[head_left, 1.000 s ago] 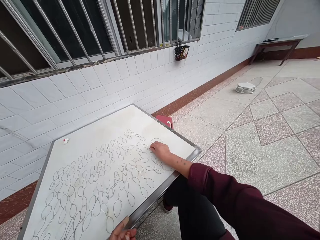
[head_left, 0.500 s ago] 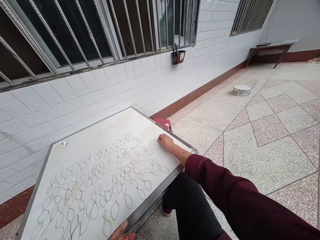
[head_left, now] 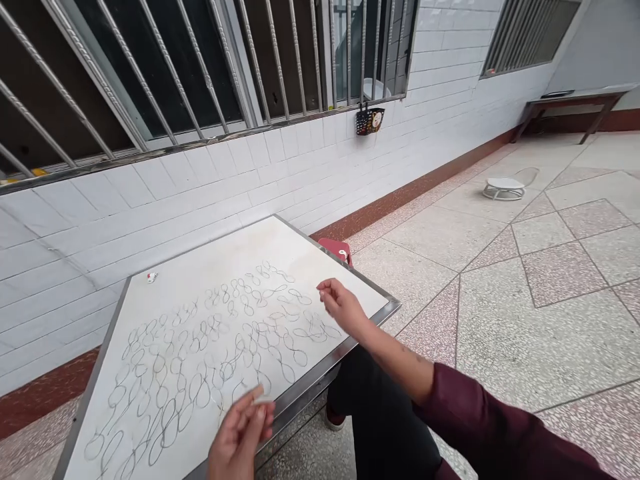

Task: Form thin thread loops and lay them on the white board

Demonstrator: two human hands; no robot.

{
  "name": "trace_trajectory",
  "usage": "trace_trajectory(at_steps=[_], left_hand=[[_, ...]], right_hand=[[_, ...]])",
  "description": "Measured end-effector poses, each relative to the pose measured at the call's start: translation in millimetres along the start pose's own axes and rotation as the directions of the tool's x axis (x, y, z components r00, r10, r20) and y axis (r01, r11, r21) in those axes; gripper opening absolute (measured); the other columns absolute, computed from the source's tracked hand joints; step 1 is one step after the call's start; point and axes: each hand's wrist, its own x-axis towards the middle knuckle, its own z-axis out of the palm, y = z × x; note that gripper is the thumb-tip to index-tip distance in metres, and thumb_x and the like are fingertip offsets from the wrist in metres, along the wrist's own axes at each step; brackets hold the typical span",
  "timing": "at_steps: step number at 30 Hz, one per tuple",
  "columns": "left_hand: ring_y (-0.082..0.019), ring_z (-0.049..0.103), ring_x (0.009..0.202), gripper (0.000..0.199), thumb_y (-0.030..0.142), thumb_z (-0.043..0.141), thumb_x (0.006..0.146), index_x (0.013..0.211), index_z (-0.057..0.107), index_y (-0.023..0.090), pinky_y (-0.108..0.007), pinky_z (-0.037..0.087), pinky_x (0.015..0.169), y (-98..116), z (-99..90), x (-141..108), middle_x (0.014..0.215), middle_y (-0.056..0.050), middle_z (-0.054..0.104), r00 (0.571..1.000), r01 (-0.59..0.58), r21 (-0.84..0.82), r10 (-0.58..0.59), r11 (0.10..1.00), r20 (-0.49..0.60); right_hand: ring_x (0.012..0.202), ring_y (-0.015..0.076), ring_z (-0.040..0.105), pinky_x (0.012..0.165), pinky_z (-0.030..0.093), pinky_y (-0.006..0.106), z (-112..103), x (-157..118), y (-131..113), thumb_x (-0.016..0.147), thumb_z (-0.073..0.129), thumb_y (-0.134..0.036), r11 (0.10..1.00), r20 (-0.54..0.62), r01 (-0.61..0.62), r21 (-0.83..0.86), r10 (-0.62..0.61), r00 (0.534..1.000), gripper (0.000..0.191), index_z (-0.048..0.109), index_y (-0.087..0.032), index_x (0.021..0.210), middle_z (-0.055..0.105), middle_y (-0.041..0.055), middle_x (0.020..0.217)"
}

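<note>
A white table [head_left: 250, 243] with a metal rim bears many thin dark wire loops [head_left: 200, 333], a number of them twisted into figure-eight shapes. Over the table's right part hovers my right hand [head_left: 341, 305], fingertips pinched together; whatever they hold is too fine to make out. My left hand [head_left: 243, 430] is above the near edge, thumb and fingers pressed together, and anything between them is too small to tell. A small red and white object [head_left: 152, 277] lies at the far left of the tabletop.
A white tiled wall [head_left: 300, 167] with barred windows runs behind the table. A black basket [head_left: 369, 121] hangs from the bars. A red stool [head_left: 336, 249] stands behind the table, a low white chair [head_left: 504, 188] farther right. My leg [head_left: 380, 407] is beside the near edge.
My left hand has risen into view at the near edge. My right hand has lifted off the tabletop, and the single loop beside it is no longer there. The view has shifted slightly.
</note>
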Motion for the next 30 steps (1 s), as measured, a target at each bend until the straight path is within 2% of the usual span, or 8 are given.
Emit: trace_trajectory(at_steps=[2,3,6,9,13,19,23,30], left_hand=[[-0.028,0.065,0.110,0.069,0.055,0.079,0.072,0.128,0.062,0.019,-0.035,0.053,0.087,21,12.5,-1,0.116,-0.012,0.072,0.999,-0.030,-0.018,0.030,0.999,0.017],[-0.028,0.064,0.112,0.068,0.054,0.079,0.074,0.130,0.061,0.020,-0.036,0.052,0.091,29,18.0,-2,0.119,-0.013,0.071,0.997,-0.064,-0.046,0.065,0.997,0.028],[-0.027,0.065,0.110,0.063,0.049,0.079,0.077,0.129,0.063,0.018,-0.039,0.051,0.094,34,27.9,-8,0.117,-0.014,0.071,0.994,-0.094,-0.165,0.102,0.982,0.044],[-0.022,0.068,0.093,0.058,0.043,0.083,0.072,0.121,0.069,0.015,-0.038,0.053,0.088,24,25.9,-19,0.103,-0.013,0.074,0.997,-0.058,-0.267,0.067,0.962,0.027],[-0.018,0.066,0.079,0.053,0.042,0.086,0.068,0.112,0.075,0.014,-0.034,0.053,0.083,15,12.8,-31,0.089,-0.010,0.075,1.000,-0.026,-0.302,0.029,0.953,0.004],[-0.018,0.063,0.075,0.051,0.047,0.084,0.069,0.106,0.077,0.013,-0.032,0.051,0.077,15,-1.1,-40,0.081,-0.009,0.074,0.999,0.002,-0.319,0.008,0.948,0.031],[-0.018,0.061,0.073,0.044,0.049,0.084,0.068,0.095,0.078,0.013,-0.032,0.050,0.074,12,-5.3,-42,0.077,-0.008,0.072,0.999,-0.004,-0.309,0.021,0.951,0.051],[-0.019,0.059,0.075,0.041,0.054,0.075,0.076,0.089,0.078,0.015,-0.031,0.049,0.075,13,-6.3,-46,0.076,-0.006,0.070,0.994,-0.056,-0.135,0.068,0.989,0.089]], right_hand=[[0.064,0.0139,0.057,0.056,0.046,0.025,12,-36,-20,0.096,0.042,-0.032,0.947,0.007,0.061,0.316,-0.067,0.998,0.020,0.055,-0.020,0.107,0.063,0.0017,0.086],[0.065,0.0142,0.057,0.056,0.046,0.025,17,-53,-29,0.094,0.046,-0.033,0.915,0.018,0.074,0.396,-0.089,0.996,0.019,0.056,-0.021,0.106,0.062,0.0015,0.084],[0.065,0.0145,0.055,0.058,0.044,0.026,28,-94,-50,0.094,0.050,-0.033,0.856,0.040,0.089,0.510,-0.127,0.991,0.021,0.059,-0.021,0.108,0.061,0.0011,0.080],[0.066,0.0142,0.053,0.060,0.044,0.026,33,-116,-60,0.095,0.050,-0.032,0.834,0.082,0.108,0.541,-0.180,0.980,0.023,0.063,-0.022,0.112,0.061,0.0015,0.081],[0.071,0.0142,0.053,0.065,0.044,0.027,37,-126,-65,0.096,0.052,-0.033,0.820,0.129,0.136,0.556,-0.246,0.961,0.023,0.065,-0.024,0.112,0.062,0.0022,0.088],[0.071,0.0140,0.053,0.064,0.044,0.026,43,-134,-70,0.096,0.056,-0.041,0.727,0.204,0.039,0.686,-0.244,0.948,0.019,0.062,-0.024,0.102,0.058,0.0003,0.083],[0.078,0.0156,0.057,0.071,0.047,0.029,45,-137,-68,0.096,0.056,-0.039,0.783,0.144,0.165,0.600,-0.308,0.940,0.018,0.064,-0.024,0.101,0.061,0.0023,0.088],[0.072,0.0149,0.055,0.067,0.047,0.027,40,-135,-64,0.096,0.055,-0.029,0.827,0.117,0.301,0.474,-0.398,0.910,0.015,0.067,-0.023,0.101,0.059,0.0020,0.081]])
